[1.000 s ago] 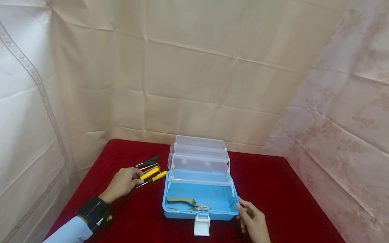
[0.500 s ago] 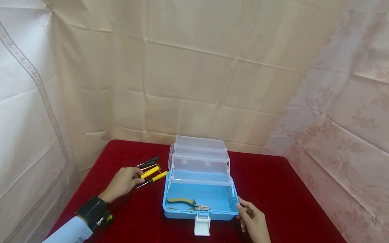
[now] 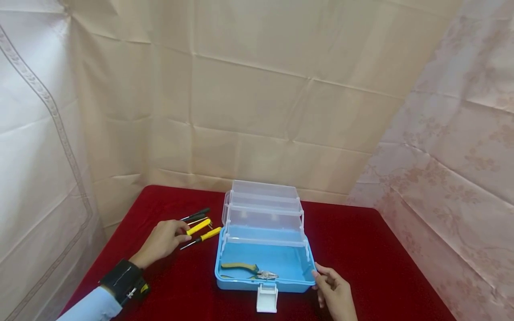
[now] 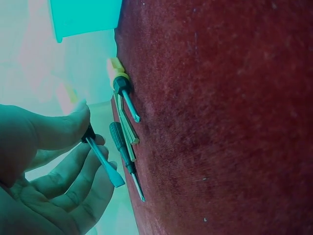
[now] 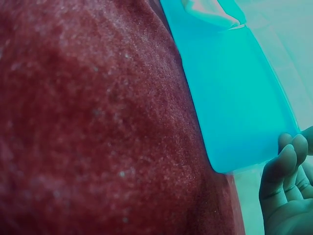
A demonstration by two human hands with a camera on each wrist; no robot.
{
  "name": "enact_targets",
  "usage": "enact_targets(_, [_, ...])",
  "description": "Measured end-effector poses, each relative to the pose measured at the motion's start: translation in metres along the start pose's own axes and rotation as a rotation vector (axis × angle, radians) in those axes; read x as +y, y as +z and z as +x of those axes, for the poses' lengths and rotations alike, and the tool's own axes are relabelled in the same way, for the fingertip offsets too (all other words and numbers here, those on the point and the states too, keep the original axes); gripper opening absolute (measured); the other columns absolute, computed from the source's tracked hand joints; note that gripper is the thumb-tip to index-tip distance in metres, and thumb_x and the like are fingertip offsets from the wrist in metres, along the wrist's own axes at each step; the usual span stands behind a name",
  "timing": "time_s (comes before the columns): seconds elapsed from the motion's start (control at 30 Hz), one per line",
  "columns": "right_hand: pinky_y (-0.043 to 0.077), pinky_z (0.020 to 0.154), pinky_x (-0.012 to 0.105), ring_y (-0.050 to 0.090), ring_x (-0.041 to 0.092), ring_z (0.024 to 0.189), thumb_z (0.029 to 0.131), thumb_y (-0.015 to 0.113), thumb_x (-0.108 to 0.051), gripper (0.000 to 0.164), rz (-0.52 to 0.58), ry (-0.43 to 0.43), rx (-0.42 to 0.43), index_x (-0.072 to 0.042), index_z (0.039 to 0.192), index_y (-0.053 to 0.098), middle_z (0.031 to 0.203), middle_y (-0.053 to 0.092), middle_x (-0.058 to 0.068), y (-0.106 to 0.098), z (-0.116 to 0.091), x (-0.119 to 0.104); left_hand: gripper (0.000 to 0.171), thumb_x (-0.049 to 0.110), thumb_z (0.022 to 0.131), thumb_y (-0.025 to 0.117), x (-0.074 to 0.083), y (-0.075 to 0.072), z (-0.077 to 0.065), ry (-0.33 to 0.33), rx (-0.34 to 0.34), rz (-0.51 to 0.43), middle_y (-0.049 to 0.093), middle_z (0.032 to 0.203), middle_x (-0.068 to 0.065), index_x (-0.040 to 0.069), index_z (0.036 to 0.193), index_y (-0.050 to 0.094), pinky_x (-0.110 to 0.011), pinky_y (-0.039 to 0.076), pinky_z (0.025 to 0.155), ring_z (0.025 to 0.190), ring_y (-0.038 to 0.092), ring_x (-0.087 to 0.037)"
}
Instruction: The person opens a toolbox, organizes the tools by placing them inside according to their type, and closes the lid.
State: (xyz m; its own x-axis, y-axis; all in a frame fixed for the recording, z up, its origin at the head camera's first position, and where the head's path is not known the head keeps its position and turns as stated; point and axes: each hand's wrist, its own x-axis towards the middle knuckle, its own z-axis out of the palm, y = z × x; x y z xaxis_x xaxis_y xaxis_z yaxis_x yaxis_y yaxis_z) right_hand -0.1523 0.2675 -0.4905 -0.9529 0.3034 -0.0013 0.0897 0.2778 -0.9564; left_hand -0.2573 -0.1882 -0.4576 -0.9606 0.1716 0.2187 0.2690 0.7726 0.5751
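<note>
My left hand (image 3: pixel 162 240) pinches a yellow-handled screwdriver (image 3: pixel 199 226) between thumb and fingers; its flat blade (image 4: pixel 105 164) shows in the left wrist view, apart from the cloth. Beside it on the table lie another yellow-handled screwdriver (image 3: pixel 210 233), brass-coloured hex keys (image 4: pixel 128 128) and dark-handled screwdrivers (image 3: pixel 205 210), partly hidden by one another. My right hand (image 3: pixel 335 290) grips the right front rim of a blue toolbox (image 3: pixel 237 284), thumb on the rim, other fingers outside. Inside the toolbox lie yellow-handled pliers (image 3: pixel 249 267), with another yellow handle partly hidden by the front wall.
The toolbox's clear tiered trays (image 3: pixel 265 216) stand folded back behind it. A white latch (image 3: pixel 267 298) hangs down at its front. Red cloth (image 3: pixel 349 232) covers the table, with beige drapes (image 3: pixel 257 111) behind and pale ones at both sides.
The yellow-handled screwdriver in my left hand has risen very slightly. My right hand stays on the toolbox rim, and the other tools lie as before.
</note>
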Motion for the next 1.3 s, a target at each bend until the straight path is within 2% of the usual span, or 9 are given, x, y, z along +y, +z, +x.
enact_targets(0.23, [0.045,0.042,0.032,0.047,0.016,0.047,0.086,0.071,-0.027,0.039,0.027,0.001,0.008,-0.008,0.119,0.063,0.075,0.063,0.016,0.001,0.000,0.000,0.021,0.014,0.077,0.080,0.003,-0.002,0.000,0.000,0.003,-0.013,0.064,0.077,0.002,0.011,0.095,0.071,-0.029,0.045,0.058,0.066,0.053,-0.015])
enact_targets(0.83, [0.046,0.043,0.032,0.048,0.016,0.049,0.083,0.072,-0.037,0.050,0.006,-0.011,0.003,-0.006,0.121,0.061,0.076,0.063,0.014,0.001,0.000,0.001,0.023,0.015,0.077,0.080,0.007,-0.003,0.000,-0.003,0.030,-0.019,0.065,0.082,0.000,0.011,0.097,0.071,-0.029,0.047,0.060,0.069,0.055,-0.015])
enact_targets(1.1, [0.046,0.043,0.032,0.048,0.016,0.049,0.087,0.070,-0.029,0.042,0.004,-0.005,0.004,-0.006,0.121,0.061,0.077,0.062,0.015,0.001,-0.001,0.000,0.026,0.016,0.076,0.081,0.011,-0.001,0.000,-0.001,0.043,-0.006,0.066,0.088,-0.001,0.013,0.100,0.071,-0.029,0.049,0.063,0.074,0.057,-0.016])
enact_targets(1.3, [0.046,0.043,0.032,0.048,0.016,0.049,0.087,0.070,-0.029,0.042,0.005,0.000,-0.001,-0.007,0.121,0.061,0.077,0.062,0.014,0.001,-0.001,-0.001,0.026,0.017,0.077,0.080,0.015,-0.002,0.001,0.000,0.053,0.003,0.066,0.090,-0.002,0.014,0.101,0.071,-0.030,0.050,0.064,0.075,0.056,-0.017])
